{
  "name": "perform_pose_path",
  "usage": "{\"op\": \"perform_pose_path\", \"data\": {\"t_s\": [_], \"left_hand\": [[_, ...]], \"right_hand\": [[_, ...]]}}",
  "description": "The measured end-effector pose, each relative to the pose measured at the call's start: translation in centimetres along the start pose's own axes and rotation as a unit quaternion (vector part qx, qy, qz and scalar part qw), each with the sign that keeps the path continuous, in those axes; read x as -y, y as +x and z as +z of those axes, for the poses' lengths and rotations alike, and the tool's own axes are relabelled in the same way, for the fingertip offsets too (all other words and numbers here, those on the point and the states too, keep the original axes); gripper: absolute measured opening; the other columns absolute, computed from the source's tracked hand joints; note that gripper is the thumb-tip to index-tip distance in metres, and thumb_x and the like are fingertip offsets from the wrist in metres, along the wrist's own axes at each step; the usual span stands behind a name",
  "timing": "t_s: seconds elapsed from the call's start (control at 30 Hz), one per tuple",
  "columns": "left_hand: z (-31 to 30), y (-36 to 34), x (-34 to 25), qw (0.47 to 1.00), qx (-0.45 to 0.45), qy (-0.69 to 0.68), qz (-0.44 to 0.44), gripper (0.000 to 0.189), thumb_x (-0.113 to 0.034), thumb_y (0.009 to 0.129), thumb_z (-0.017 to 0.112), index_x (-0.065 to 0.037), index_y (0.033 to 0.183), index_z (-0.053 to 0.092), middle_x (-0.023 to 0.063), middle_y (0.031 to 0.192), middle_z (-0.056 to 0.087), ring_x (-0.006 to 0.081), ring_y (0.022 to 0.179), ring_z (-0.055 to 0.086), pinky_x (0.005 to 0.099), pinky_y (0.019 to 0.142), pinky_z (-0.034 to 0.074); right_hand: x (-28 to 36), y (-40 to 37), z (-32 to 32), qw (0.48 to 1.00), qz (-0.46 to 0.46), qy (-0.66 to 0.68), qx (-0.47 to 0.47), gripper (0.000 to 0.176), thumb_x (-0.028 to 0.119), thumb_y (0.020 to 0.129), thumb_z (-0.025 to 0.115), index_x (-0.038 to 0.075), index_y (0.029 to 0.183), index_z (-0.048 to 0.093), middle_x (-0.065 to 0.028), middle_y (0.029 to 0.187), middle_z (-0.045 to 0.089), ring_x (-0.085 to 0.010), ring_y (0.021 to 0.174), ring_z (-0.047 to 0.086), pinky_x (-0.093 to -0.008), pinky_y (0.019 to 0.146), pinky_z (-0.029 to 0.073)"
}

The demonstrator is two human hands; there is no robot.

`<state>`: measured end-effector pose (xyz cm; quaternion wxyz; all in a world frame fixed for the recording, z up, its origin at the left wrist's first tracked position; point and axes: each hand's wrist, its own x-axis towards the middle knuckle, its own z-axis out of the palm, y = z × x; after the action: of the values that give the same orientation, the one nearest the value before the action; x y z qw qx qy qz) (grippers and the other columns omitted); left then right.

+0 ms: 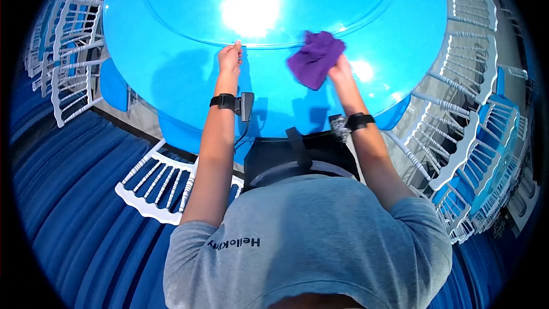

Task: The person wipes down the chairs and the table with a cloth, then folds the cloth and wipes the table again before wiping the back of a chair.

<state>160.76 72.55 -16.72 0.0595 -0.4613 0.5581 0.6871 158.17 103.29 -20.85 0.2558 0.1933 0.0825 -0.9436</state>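
Observation:
A purple cloth (315,60) hangs bunched from my right hand (341,70), its fingers closed on one side of it and partly hidden. The cloth is over the near part of a glossy blue round table (189,88), slightly blurred at its edge. My left hand (231,58) is closed, with thumb and fingertips pinched at the near rim of a clear round turntable (194,39) on the table. Black straps circle both my wrists, a small dark device (246,107) sitting on the left one.
White chairs with spindle backs (154,187) stand around the table, several more on the right (457,149). Pleated blue fabric (74,194) lies at the lower left. Bright lamp reflections (250,10) glare on the tabletop. The table's near edge is close to my waist.

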Motion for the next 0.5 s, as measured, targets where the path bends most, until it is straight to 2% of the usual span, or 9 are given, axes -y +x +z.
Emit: {"op": "perform_pose_path", "data": {"t_s": [0.03,0.07,0.1,0.23,0.27,0.33,0.37,0.43,0.5], "left_hand": [[0.0,0.1,0.1,1.0,0.005,-0.003,-0.001,0.023,-0.024,0.081,0.065,-0.007,0.071,0.052,0.001,0.064,0.052,0.0084,0.053,0.044,0.0219,0.043,0.033],[0.2,0.0,0.0,1.0,0.004,-0.006,-0.002,0.023,-0.024,0.081,0.065,-0.007,0.071,0.052,0.001,0.064,0.052,0.0084,0.053,0.044,0.0219,0.043,0.033],[0.2,-0.3,-0.4,1.0,0.002,-0.004,-0.003,0.021,-0.023,0.081,0.065,-0.008,0.073,0.052,-0.0001,0.064,0.051,0.0079,0.054,0.044,0.022,0.045,0.034],[-0.1,-0.4,-0.2,1.0,0.005,-0.008,-0.002,0.02,-0.023,0.082,0.065,-0.01,0.074,0.052,-0.0013,0.064,0.05,0.0075,0.055,0.045,0.0224,0.047,0.035],[-0.2,-0.3,-0.2,1.0,0.006,-0.008,-0.001,0.02,-0.023,0.082,0.065,-0.01,0.074,0.052,-0.0013,0.064,0.05,0.0075,0.055,0.045,0.0224,0.047,0.035],[-0.2,-0.1,-0.3,1.0,0.009,-0.002,-0.006,0.02,-0.024,0.082,0.064,-0.01,0.074,0.051,-0.0014,0.065,0.05,0.0075,0.056,0.045,0.0229,0.047,0.035],[-0.2,-0.1,-0.2,1.0,0.009,-0.002,-0.005,0.02,-0.024,0.082,0.064,-0.01,0.074,0.051,-0.0014,0.065,0.05,0.0075,0.056,0.045,0.0229,0.047,0.035],[-0.4,0.1,-0.3,1.0,0.017,0.015,-0.012,0.021,-0.025,0.083,0.063,-0.011,0.074,0.051,-0.0014,0.065,0.05,0.0074,0.056,0.045,0.0229,0.047,0.035],[-0.6,0.2,-0.2,1.0,0.014,0.023,-0.004,0.023,-0.026,0.084,0.062,-0.009,0.073,0.051,-0.0004,0.064,0.051,0.0082,0.055,0.046,0.0229,0.046,0.036]], "right_hand": [[2.2,-1.0,1.0,0.98,-0.094,-0.074,-0.161,0.03,0.022,0.092,0.041,0.003,0.112,0.053,-0.012,0.111,0.057,-0.0248,0.103,0.054,-0.0392,0.097,0.039],[4.4,-2.4,2.9,0.956,-0.144,-0.142,-0.211,0.031,0.022,0.092,0.04,0.003,0.115,0.05,-0.0123,0.115,0.055,-0.0257,0.105,0.053,-0.0407,0.098,0.038],[7.4,-3.7,2.3,0.971,-0.156,-0.165,-0.076,0.033,0.023,0.093,0.039,0.003,0.118,0.048,-0.0131,0.12,0.051,-0.0269,0.107,0.052,-0.042,0.097,0.039],[12.9,-7.3,5.6,0.942,-0.17,-0.29,-0.006,0.025,0.018,0.091,0.044,0.002,0.109,0.051,-0.0121,0.102,0.058,-0.0253,0.101,0.055,-0.0422,0.087,0.046],[12.9,-7.0,5.2,0.942,-0.171,-0.289,-0.005,0.025,0.018,0.091,0.044,0.002,0.109,0.051,-0.0121,0.102,0.058,-0.0253,0.101,0.055,-0.0422,0.087,0.046],[12.4,-6.0,2.5,0.91,-0.192,-0.348,-0.122,0.018,0.011,0.088,0.047,0.004,0.102,0.053,-0.01,0.097,0.06,-0.022,0.092,0.058,-0.0397,0.079,0.049],[11.8,-4.9,0.2,0.923,-0.159,-0.327,-0.123,0.011,0.007,0.085,0.047,0.007,0.093,0.053,-0.005,0.089,0.059,-0.0178,0.08,0.057,-0.0323,0.068,0.047],[8.4,-2.9,-1.5,0.932,-0.129,-0.317,-0.121,0.007,0.003,0.084,0.048,0.01,0.084,0.052,-0.0008,0.08,0.054,-0.0134,0.069,0.051,-0.0273,0.057,0.041],[4.1,-1.4,2.7,0.908,-0.184,-0.334,-0.172,0.01,0.001,0.083,0.049,0.01,0.079,0.051,0.0021,0.072,0.05,-0.0101,0.06,0.044,-0.0258,0.051,0.034]]}}
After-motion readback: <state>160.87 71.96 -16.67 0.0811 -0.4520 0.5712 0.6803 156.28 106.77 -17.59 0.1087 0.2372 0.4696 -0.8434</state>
